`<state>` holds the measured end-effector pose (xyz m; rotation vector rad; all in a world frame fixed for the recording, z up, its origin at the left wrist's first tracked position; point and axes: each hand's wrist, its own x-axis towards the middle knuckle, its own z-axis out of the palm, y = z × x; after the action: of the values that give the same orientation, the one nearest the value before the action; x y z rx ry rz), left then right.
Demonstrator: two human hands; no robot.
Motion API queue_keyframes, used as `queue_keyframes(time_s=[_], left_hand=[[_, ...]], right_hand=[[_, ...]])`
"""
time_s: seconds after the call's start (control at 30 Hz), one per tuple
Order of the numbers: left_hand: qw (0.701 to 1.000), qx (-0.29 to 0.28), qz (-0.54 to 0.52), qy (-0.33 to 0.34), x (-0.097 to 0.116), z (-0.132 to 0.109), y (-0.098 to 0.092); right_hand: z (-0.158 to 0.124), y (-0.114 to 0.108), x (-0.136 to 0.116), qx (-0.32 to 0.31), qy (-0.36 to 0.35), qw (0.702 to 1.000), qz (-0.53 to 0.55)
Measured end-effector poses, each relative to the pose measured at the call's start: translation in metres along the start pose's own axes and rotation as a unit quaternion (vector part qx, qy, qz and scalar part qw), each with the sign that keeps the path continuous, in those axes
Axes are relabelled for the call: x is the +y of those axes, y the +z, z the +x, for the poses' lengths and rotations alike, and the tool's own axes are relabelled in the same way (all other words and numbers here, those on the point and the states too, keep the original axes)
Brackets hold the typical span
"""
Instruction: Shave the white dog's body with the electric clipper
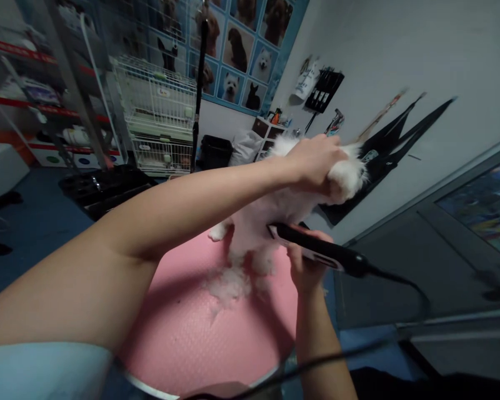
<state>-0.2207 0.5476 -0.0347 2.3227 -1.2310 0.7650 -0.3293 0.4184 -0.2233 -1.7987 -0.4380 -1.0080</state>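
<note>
A small white dog stands on a round pink grooming table, its body hair short and its head fluffy. My left hand is closed around the dog's head from above, with that arm stretched across the view. In my right hand is a black corded hair clipper, its blade end against the dog's body. The fingers on the clipper's far side are partly hidden. Loose clumps of white hair lie on the table by the dog's legs.
The clipper's cord hangs at the right and loops across the foreground. Behind stand white wire cages and a black bin. Black aprons hang on the right wall, beside a grey door. A black tray is at the left.
</note>
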Motion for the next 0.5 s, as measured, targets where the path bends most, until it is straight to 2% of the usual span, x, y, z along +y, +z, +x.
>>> queue_keyframes(time_s=[0.1, 0.17, 0.23, 0.3, 0.33, 0.4, 0.47, 0.5], left_hand=[[1.0, -0.01, 0.009, 0.003, -0.001, -0.001, -0.002], [1.0, -0.012, 0.015, 0.009, -0.001, -0.001, -0.003], [1.0, -0.012, 0.021, 0.009, -0.001, -0.001, -0.004], [1.0, -0.017, 0.025, 0.004, -0.001, -0.001, -0.004], [0.999, -0.019, 0.025, 0.004, -0.001, -0.001, -0.004], [0.999, -0.019, 0.028, 0.006, -0.001, -0.002, -0.004], [0.999, -0.014, 0.03, 0.008, -0.002, -0.002, -0.004], [0.999, -0.012, 0.031, 0.01, -0.003, -0.002, -0.004]], right_hand=[[-0.001, 0.011, 0.006, -0.079, -0.015, 0.995, -0.058], [-0.011, 0.023, 0.01, -0.125, 0.0, 0.987, -0.098], [-0.026, 0.031, 0.014, -0.161, 0.002, 0.982, -0.103], [-0.038, 0.03, 0.016, -0.183, -0.044, 0.979, -0.077], [-0.042, 0.027, 0.016, -0.17, -0.078, 0.98, -0.06], [-0.043, 0.017, 0.016, -0.097, -0.125, 0.987, -0.04], [-0.038, 0.011, 0.015, -0.015, -0.127, 0.991, -0.051], [-0.035, 0.011, 0.015, -0.004, -0.116, 0.991, -0.066]])
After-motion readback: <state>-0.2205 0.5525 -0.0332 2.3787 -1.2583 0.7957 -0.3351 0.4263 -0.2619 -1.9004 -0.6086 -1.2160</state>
